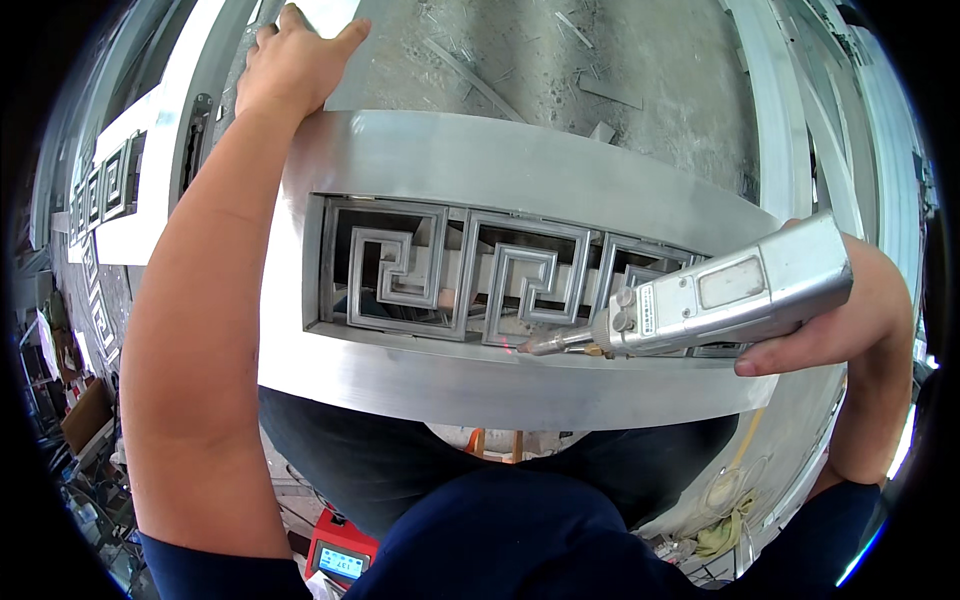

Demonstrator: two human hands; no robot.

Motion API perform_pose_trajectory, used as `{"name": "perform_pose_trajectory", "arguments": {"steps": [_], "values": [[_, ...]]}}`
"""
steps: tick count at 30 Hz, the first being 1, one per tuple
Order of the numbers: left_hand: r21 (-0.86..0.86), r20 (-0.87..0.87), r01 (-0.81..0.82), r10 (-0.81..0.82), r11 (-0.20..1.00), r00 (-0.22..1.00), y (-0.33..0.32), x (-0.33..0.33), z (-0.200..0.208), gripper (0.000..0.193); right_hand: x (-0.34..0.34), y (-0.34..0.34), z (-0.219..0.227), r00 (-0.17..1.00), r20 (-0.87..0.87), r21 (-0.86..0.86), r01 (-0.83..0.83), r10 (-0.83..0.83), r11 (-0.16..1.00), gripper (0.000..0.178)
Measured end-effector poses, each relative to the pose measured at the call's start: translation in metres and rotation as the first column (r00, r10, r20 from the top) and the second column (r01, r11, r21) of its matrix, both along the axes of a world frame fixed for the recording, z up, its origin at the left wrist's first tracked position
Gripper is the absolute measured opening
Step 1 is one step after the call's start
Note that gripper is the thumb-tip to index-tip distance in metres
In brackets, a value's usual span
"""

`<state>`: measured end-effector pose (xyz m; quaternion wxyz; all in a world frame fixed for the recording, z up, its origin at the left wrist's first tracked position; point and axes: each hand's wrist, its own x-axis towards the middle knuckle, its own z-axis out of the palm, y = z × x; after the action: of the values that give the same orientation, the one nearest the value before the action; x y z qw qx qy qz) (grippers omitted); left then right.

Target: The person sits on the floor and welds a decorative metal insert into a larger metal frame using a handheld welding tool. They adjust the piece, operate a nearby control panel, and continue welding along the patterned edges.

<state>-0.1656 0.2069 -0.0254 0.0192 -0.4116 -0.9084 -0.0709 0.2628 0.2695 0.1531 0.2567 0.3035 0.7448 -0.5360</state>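
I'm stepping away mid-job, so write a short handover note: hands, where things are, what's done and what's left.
Left hand: reaches over the far edge of the metal frame and grips it.
Right hand: holds the handheld welding gun, nozzle tip on the lower rail, at the bottom edge of the key-pattern insert; a small red glow shows at the tip.
Done: insert is seated in the frame's opening. How many joints are already welded cannot be told.
Left: probably finishing this joint and checking the others along the insert.
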Motion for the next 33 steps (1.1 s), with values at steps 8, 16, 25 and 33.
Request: {"name": "perform_pose_trajectory", "arguments": {"steps": [8, 16, 25, 33], "values": [[-0.131, 0.148, -0.074, 0.093, 0.989, 0.985, 0.002, 0.034, 0.049, 0.097, -0.009, -0.005, -0.004, 0.998, 0.069, -0.008, -0.011, 0.012, 1.0, 0.058], [-0.007, 0.063, -0.055, 0.055, 0.998, 0.997, -0.006, 0.04, 0.037, 0.097, -0.005, -0.004, -0.008, 0.999, 0.028, -0.004, -0.039, 0.039, 0.999, 0.055], [-0.055, 0.154, -0.056, 0.064, 0.997, 0.986, 0.001, 0.037, 0.044, 0.099, 0.003, -0.014, -0.002, 0.996, 0.058, -0.034, 0.065, -0.063, 0.997, 0.058], [0.009, 0.006, 0.025, -0.025, 1.0, 1.0, 0.002, 0.006, 0.004, 0.1, 0.011, -0.022, 0.004, 0.983, 0.013, 0.018, 0.182, -0.182, 0.983, 0.064]]}}
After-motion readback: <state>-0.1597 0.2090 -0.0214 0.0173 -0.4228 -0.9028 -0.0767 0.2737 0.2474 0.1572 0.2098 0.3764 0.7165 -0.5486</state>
